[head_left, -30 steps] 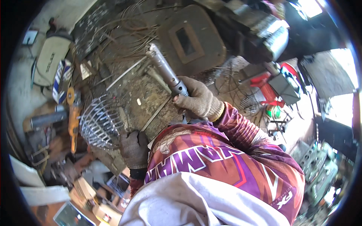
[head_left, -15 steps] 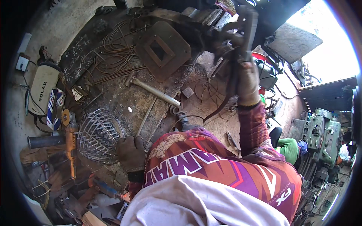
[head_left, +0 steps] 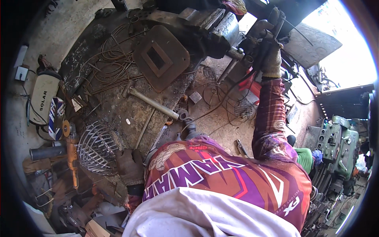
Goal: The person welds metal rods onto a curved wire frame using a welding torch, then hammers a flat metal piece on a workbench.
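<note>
**Dark cable-trailing tool (head_left: 278, 22) in hand**

Fingers of the right hand (head_left: 272, 59), in a grey-brown knit glove, close around the tool, raised at upper right; a second ago they gripped a grey steel tube. The brown-gloved left hand (head_left: 130, 166) stays beside the silvery wire basket (head_left: 98, 148); whether its fingers hold anything cannot be told. Farther out, a tube-handled steel hammer (head_left: 154, 102) still lies near the flat brown welding shield (head_left: 161, 59).
</note>
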`<state>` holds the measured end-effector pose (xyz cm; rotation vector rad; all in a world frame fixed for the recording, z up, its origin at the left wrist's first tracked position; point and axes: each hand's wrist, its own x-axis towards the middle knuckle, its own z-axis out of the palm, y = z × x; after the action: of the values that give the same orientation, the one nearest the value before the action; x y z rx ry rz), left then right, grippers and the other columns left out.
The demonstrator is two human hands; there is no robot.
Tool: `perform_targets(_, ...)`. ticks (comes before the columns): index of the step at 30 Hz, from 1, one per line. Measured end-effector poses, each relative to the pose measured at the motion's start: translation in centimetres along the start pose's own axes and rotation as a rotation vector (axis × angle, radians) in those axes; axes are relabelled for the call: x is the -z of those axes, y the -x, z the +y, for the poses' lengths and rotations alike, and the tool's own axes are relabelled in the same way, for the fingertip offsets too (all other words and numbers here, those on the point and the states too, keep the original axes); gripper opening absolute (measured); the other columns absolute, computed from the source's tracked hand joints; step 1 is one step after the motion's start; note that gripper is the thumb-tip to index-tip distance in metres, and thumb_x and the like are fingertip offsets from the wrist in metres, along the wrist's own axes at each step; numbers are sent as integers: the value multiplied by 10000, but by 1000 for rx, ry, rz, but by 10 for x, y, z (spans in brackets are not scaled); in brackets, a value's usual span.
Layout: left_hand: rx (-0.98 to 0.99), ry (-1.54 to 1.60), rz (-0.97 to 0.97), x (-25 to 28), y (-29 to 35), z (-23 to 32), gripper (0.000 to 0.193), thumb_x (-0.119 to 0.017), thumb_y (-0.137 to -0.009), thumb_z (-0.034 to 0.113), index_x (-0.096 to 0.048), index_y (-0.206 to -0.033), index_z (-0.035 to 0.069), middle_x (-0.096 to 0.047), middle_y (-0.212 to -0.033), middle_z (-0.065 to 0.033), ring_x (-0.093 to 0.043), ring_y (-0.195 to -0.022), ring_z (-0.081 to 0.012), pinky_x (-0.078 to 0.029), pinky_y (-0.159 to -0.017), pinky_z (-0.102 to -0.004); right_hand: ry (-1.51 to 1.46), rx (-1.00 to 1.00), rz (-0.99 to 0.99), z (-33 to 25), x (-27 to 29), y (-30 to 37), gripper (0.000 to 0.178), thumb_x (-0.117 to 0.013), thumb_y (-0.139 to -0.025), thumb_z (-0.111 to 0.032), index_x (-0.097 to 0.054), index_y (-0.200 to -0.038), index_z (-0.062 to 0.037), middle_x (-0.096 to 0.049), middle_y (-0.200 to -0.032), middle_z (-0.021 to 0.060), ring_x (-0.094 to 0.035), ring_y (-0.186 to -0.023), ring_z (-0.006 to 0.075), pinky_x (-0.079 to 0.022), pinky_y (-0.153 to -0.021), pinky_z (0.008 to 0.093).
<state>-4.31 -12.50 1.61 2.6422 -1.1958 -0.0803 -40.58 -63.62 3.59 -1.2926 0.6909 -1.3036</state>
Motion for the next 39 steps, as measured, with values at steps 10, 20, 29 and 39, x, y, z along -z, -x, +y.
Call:
perform_targets(10,55,-15,23,-3,3,14,207,-718,-880,238,-716,-891,31,-645,-913,-221,-647,-869,-414,-523,-776,-501,191,-86,-92,46,-20,-35,903,-523,-829,-839,-627,-1289,-69,-672,-964,53,-670,-835,199,-566,-716,357)
perform_targets(20,169,-7,12,4,1,17,201,-758,-858,262,-731,-912,70,-645,-941,-170,-662,-903,-386,-537,-763,-492,545,-26,-139,96,-4,-34,681,-586,-899,-572,-605,-1304,-26,-676,-1088,126,-682,-945,255,-556,-800,407)
perform_targets(29,228,30,49,4,13,25,287,-759,-888,268,-755,-1069,45,-675,-1131,-202,-683,-1016,-402,-558,-878,-479,906,167,-130,92,-4,-29,499,-644,-962,-332,-584,-1317,13,-681,-1200,192,-693,-1044,305,-547,-876,453)
perform_targets(39,332,20,-62,-4,28,8,462,-678,-962,407,-660,-1325,121,-717,-1046,-204,-719,-963,-394,-573,-816,-528,1072,153,64,86,-27,44,361,-712,-982,-110,-582,-1264,74,-706,-1233,237,-701,-1127,308,-550,-934,450)
